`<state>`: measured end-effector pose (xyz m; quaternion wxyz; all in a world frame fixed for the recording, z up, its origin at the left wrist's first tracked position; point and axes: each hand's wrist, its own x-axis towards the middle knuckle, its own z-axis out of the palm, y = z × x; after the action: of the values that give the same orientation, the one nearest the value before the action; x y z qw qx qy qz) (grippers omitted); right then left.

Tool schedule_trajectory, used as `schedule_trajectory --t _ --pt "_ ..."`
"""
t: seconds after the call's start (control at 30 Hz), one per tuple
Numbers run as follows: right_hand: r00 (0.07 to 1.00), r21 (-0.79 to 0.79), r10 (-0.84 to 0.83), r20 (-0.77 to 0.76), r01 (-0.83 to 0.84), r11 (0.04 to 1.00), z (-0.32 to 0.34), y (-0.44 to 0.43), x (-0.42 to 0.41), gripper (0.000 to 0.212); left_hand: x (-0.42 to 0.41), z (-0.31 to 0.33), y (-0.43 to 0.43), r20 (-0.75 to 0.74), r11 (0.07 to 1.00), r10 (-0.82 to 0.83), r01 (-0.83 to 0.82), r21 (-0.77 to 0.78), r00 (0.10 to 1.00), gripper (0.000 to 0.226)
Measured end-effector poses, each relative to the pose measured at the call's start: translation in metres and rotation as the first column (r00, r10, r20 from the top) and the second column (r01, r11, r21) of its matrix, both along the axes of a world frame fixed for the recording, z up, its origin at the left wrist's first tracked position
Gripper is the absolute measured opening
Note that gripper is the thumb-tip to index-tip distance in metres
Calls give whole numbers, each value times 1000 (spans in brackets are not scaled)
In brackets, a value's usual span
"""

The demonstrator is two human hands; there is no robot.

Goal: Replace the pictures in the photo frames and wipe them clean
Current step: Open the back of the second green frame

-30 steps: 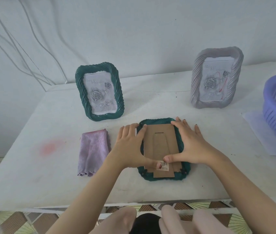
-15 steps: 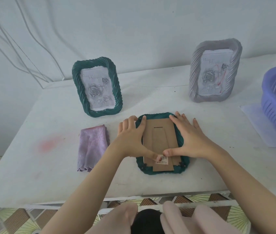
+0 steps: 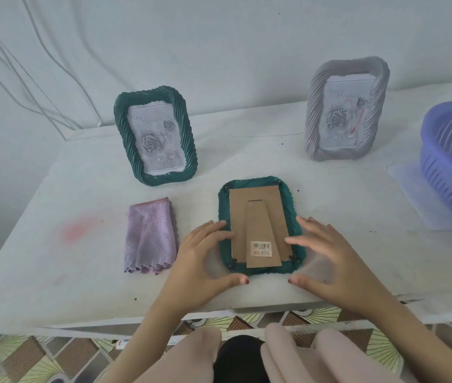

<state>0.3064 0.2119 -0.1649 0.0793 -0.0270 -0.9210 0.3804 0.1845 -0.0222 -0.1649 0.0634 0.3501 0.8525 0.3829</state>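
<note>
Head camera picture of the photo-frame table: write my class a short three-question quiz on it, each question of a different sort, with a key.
1. True or false: the face-down green frame shows its cardboard back.
2. Multiple choice: the purple cloth lies A) left of the face-down frame, B) on top of it, C) right of it.
3. Short answer: how many frames are standing?

Key
1. True.
2. A.
3. Two: the standing green frame and the grey frame.
</note>
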Motion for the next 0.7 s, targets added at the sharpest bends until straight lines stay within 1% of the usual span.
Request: schedule_trajectory --t 0.07,0.1,0.2,0.3,0.4,0.5,0.63,0.7 --pt "999 -5 -29 -22 29 1000 -3 -2 7 44 6 -3 -4 1 998 41 -41 47 999 51" --pt "998 -22 -47 -33 46 999 -4 -3 8 39 7 -4 -5 -1 996 62 -62 63 998 45" --pt "993 -71 -101 -61 96 993 -5 -7 8 28 10 -7 -4 -4 993 80 -79 87 997 35" --pt "990 -87 -123 -71 117 989 -5 -9 4 26 11 -9 -4 7 993 77 -78 91 997 32" --pt "993 -80 -109 -52 104 991 -5 -8 2 31 10 -10 -3 51 991 84 -89 97 995 29" --pt "997 -46 -77 -20 76 996 -6 -7 2 29 9 -10 -2 83 994 63 -70 85 995 27" --pt "999 0 -46 4 46 999 -7 -6 2 26 8 -7 0 76 997 47 -52 61 996 29" --pt "999 10 -34 13 34 999 -5 -8 2 20 8 -6 0 58 998 32 -35 44 998 29"
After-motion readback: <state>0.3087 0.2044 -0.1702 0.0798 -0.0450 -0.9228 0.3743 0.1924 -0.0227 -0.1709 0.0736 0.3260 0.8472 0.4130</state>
